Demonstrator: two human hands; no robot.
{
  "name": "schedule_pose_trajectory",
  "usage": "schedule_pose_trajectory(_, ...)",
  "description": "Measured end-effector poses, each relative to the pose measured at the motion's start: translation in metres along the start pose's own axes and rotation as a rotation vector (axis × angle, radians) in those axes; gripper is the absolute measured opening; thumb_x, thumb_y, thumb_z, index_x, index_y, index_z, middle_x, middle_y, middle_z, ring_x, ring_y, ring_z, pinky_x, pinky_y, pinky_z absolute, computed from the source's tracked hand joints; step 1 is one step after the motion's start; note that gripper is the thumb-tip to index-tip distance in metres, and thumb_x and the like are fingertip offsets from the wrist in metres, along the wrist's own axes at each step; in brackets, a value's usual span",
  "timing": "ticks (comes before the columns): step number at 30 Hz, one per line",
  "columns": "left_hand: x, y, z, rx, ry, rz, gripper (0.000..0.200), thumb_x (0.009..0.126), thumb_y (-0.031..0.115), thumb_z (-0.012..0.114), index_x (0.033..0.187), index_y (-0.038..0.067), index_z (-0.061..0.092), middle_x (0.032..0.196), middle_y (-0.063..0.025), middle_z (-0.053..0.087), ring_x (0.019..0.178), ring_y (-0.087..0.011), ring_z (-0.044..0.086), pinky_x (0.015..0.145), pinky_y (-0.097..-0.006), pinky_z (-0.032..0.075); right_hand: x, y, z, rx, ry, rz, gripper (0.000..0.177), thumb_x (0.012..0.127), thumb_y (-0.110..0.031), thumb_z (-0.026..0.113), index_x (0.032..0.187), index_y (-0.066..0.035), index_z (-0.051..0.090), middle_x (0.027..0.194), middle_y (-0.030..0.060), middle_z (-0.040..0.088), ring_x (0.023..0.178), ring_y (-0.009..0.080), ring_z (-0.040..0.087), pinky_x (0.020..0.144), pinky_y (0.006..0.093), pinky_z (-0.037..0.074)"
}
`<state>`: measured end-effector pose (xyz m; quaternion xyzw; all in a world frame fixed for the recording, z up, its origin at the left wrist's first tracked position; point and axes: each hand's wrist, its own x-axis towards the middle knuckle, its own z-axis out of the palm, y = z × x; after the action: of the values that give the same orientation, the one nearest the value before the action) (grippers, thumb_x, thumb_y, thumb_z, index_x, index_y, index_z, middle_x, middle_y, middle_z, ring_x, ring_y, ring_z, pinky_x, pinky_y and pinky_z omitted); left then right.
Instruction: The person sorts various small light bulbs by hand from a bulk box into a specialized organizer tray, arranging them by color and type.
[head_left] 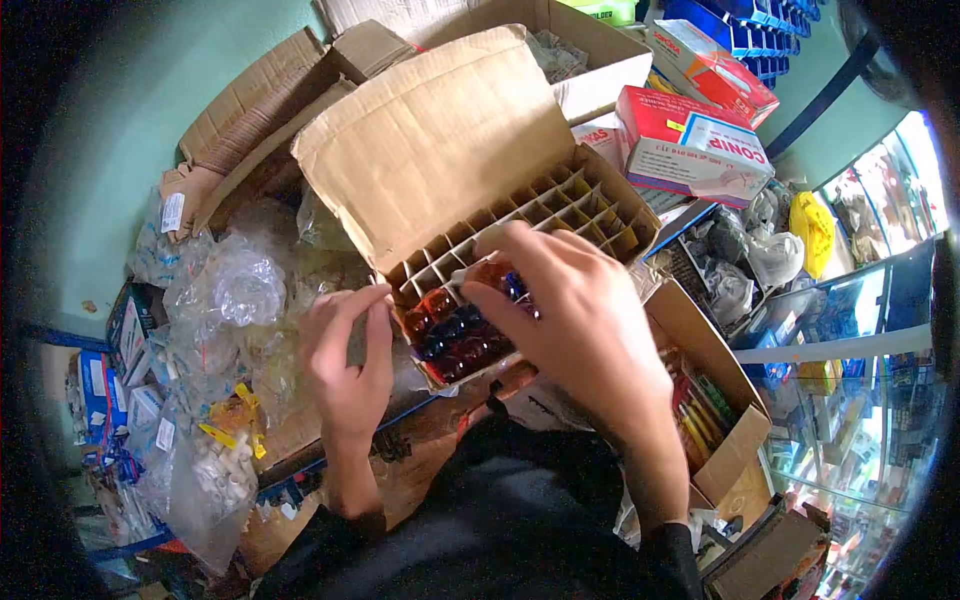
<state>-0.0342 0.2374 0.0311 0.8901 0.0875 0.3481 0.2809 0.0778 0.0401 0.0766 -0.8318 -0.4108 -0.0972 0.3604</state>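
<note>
An open cardboard box [400, 160] with its lid folded back has a grid of cardboard dividers [560, 205]. Several shiny red and dark round items [455, 335] fill cells at its near left part; cells farther back and to the right look unfilled. My right hand [570, 310] is over the middle of the box, thumb and fingers bent towards each other around something small that I cannot make out. At the box's left edge is my left hand [350, 350], its thumb and index finger close to the corner, with nothing visible in it.
Clear plastic bags [240, 285] lie to the left. Red and white boxes [690, 145] are stacked at the back right. A lower carton [735, 410] holds coloured sticks. Yellow and white bags [812, 232] and a glass case [850, 400] stand at the right.
</note>
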Motion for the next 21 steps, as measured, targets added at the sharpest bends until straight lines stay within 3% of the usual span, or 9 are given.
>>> schedule_pose_trajectory(3, -0.003, -0.002, -0.002, -0.048, 0.007, -0.055, 0.013, 0.090, -0.002, 0.067, 0.102, 0.001, 0.073, 0.092, -0.0121, 0.070, 0.089, -0.0267, 0.067, 0.082, -0.0360, 0.050, 0.006, -0.003, 0.015, -0.120, -0.078, -0.039, 0.024, 0.090, -0.022, 0.066, 0.107, -0.006, 0.061, 0.081, 0.0092, 0.066, 0.084, 0.0283, 0.067, 0.075, 0.0420, 0.055)
schedule_pose_trajectory(6, -0.004, -0.006, -0.002, -0.077, -0.005, -0.055, 0.013, 0.091, -0.003, 0.066, 0.102, 0.000, 0.072, 0.092, -0.0125, 0.070, 0.088, -0.0262, 0.067, 0.081, -0.0355, 0.050, 0.006, -0.007, 0.013, -0.123, -0.049, -0.010, 0.020, 0.087, -0.023, 0.074, 0.095, -0.008, 0.064, 0.079, 0.0082, 0.063, 0.081, 0.0285, 0.064, 0.076, 0.0411, 0.053)
schedule_pose_trajectory(11, -0.001, -0.006, 0.001, -0.093, -0.010, -0.035, 0.012, 0.093, -0.002, 0.065, 0.104, 0.000, 0.072, 0.093, -0.0134, 0.070, 0.087, -0.0268, 0.067, 0.082, -0.0356, 0.051, 0.001, -0.001, 0.024, -0.213, -0.034, -0.067, 0.021, 0.086, -0.027, 0.073, 0.097, -0.010, 0.068, 0.085, 0.0048, 0.065, 0.086, 0.0244, 0.064, 0.079, 0.0391, 0.052)
schedule_pose_trajectory(14, -0.001, 0.001, 0.001, -0.065, -0.036, -0.046, 0.015, 0.101, 0.005, 0.061, 0.108, -0.004, 0.070, 0.099, -0.0104, 0.072, 0.094, -0.0193, 0.065, 0.090, -0.0338, 0.050, 0.002, -0.001, 0.038, -0.221, -0.055, -0.058, 0.024, 0.086, -0.031, 0.072, 0.100, -0.011, 0.071, 0.092, 0.0029, 0.066, 0.093, 0.0220, 0.063, 0.083, 0.0374, 0.050)
schedule_pose_trajectory(16, -0.001, 0.002, 0.001, -0.048, -0.047, -0.040, 0.017, 0.102, 0.009, 0.061, 0.109, -0.004, 0.070, 0.101, -0.0108, 0.072, 0.095, -0.0201, 0.066, 0.091, -0.0343, 0.051, -0.002, 0.001, 0.046, -0.263, -0.007, -0.069, 0.024, 0.086, -0.031, 0.071, 0.101, -0.011, 0.072, 0.094, 0.0022, 0.067, 0.096, 0.0218, 0.063, 0.085, 0.0378, 0.048)
schedule_pose_trajectory(21, -0.004, 0.000, 0.007, -0.053, -0.044, -0.066, 0.025, 0.105, 0.014, 0.059, 0.113, -0.007, 0.068, 0.104, -0.0132, 0.072, 0.095, -0.0216, 0.065, 0.090, -0.0350, 0.051, -0.006, 0.003, 0.062, -0.238, 0.140, -0.052, 0.017, 0.082, -0.025, 0.065, 0.088, -0.010, 0.070, 0.079, 0.0034, 0.068, 0.094, 0.0217, 0.063, 0.087, 0.0386, 0.044)
